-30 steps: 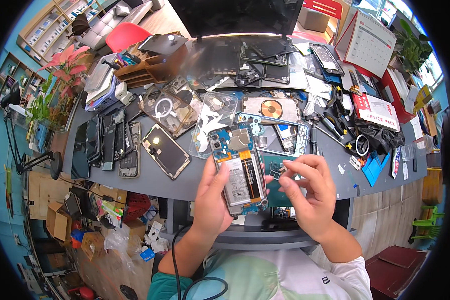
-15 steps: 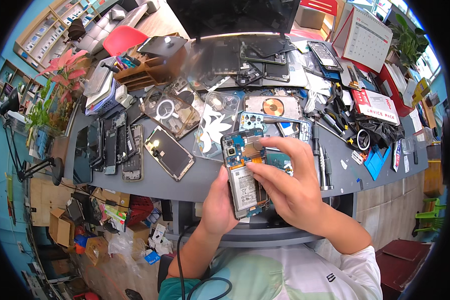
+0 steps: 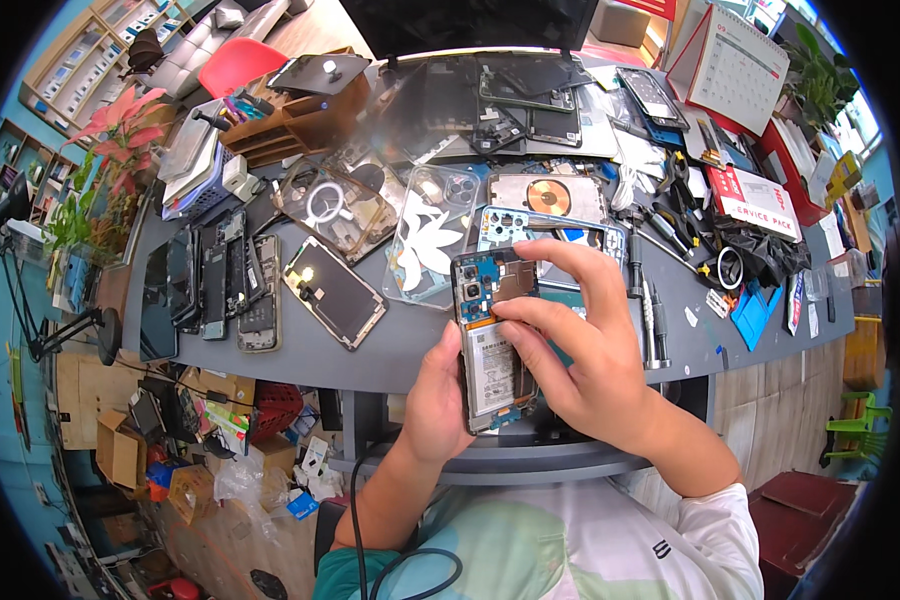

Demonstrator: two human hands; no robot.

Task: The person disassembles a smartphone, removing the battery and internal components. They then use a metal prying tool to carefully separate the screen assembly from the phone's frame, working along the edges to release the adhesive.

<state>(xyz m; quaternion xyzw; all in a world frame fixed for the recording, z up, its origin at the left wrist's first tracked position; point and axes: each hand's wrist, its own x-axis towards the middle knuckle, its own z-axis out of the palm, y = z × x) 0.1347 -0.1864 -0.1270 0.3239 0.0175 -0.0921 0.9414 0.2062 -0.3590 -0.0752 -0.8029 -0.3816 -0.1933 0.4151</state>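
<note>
An opened phone (image 3: 492, 373) with its back cover off stands tilted above the front edge of the desk. Its battery, blue circuit board and an orange ribbon cable are exposed. My left hand (image 3: 438, 405) is closed around the phone's left side and lower part. Over the upper right of the phone is my right hand (image 3: 595, 355), with one fingertip at the top edge and other fingertips pressed near the ribbon cable. Those fingers cover part of the board and the phone's right side.
Behind the phone lie a clear case (image 3: 430, 235) and a phone frame with a copper coil (image 3: 547, 198). Screwdrivers (image 3: 655, 325) lie to the right, near a blue tray (image 3: 756, 318). Stripped phones (image 3: 260, 300) and a loose phone panel (image 3: 333, 292) sit left. A monitor (image 3: 460, 25) stands behind.
My right index finger has shifted from over the upper board to the phone's top edge. The phone is slightly more upright, and the whole view has shifted a little.
</note>
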